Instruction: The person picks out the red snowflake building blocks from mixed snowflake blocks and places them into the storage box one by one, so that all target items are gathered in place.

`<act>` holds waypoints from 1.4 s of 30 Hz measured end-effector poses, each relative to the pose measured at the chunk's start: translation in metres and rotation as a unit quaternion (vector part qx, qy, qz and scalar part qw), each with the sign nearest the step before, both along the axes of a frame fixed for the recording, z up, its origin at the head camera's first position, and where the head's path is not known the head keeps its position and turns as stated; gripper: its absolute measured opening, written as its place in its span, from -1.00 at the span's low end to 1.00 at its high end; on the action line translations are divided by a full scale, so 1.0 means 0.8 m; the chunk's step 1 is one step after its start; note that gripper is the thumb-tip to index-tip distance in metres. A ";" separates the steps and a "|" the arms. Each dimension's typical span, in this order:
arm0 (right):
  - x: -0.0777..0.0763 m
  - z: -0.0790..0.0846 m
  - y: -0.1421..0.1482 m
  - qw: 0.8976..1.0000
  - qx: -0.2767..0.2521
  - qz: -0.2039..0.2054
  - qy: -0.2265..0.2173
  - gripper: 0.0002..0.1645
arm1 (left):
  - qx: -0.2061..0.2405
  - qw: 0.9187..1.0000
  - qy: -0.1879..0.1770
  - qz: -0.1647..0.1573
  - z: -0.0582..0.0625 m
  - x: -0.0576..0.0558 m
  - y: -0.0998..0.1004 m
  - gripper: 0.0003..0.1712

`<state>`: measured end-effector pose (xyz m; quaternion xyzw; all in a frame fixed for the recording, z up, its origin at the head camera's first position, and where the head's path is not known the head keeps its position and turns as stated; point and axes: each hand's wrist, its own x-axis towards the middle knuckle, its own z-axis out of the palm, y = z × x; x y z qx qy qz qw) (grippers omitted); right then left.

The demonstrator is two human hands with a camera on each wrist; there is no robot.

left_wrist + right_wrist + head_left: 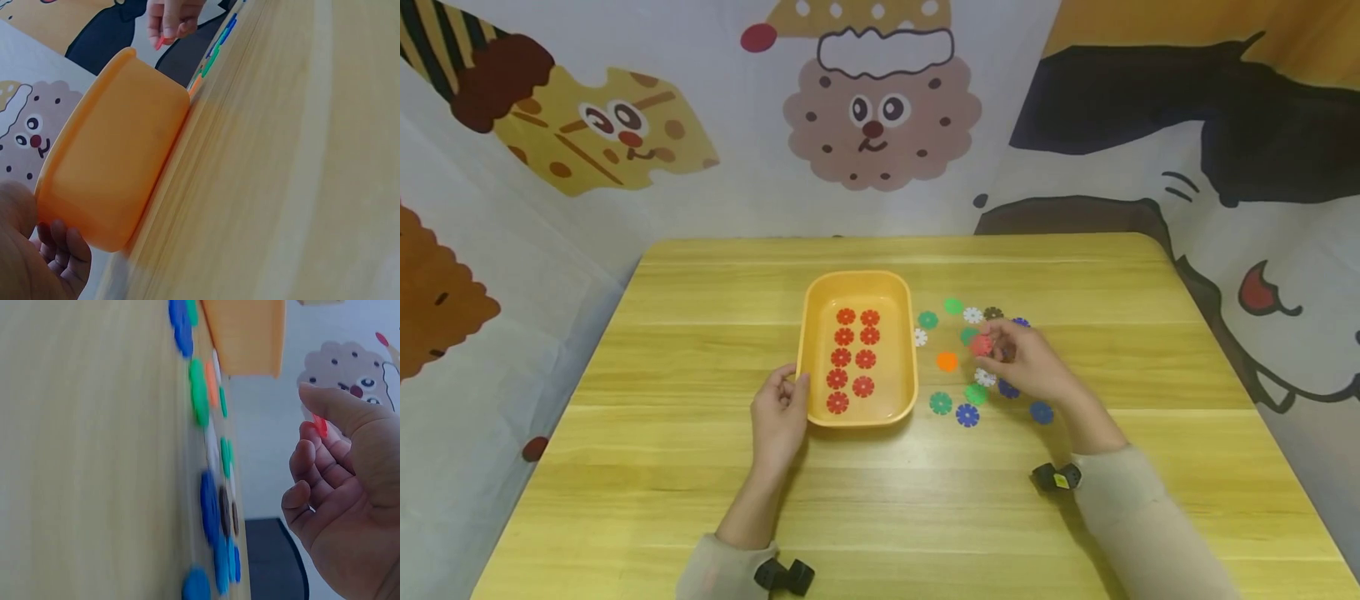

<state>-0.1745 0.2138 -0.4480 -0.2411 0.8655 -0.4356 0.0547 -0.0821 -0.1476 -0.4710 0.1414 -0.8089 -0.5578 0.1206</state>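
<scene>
A yellow-orange plastic tray (891, 400) sits on the table with two columns of red notched discs (841, 357) lying in it. At its lower left corner my left hand (780, 417) grips the rim, thumb over the edge and fingers curled against the outer wall (119, 150). To the right of the tray, my right hand (1030, 362) pinches a red snowflake disc (981, 345) between thumb and fingers. In the right wrist view that red disc (320, 426) shows above the tabletop, partly hidden by the thumb.
Loose discs lie spread right of the tray: an orange disc (947, 362), green discs (941, 403), blue discs (967, 415), white discs (972, 315) and a brown disc (992, 314). Some are partly covered by the right hand. A cartoon-printed cloth (737, 208) hangs behind the wooden table (925, 517).
</scene>
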 end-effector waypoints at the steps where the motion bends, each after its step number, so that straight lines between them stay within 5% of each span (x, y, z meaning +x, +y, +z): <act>1: 0.000 0.000 -0.005 1.000 0.000 0.007 0.002 -0.61 | 0.000 1.000 0.000 0.000 0.000 0.000 0.000 -0.66; 25: 0.004 0.026 -0.103 0.996 -0.014 0.089 0.017 -0.53 | 0.002 1.000 0.009 0.000 -0.003 0.001 -0.001 -0.66; 42: 0.006 0.038 -0.155 0.989 0.034 0.142 0.026 -0.49 | 0.005 1.000 0.011 -0.004 -0.003 0.001 -0.001 -0.66</act>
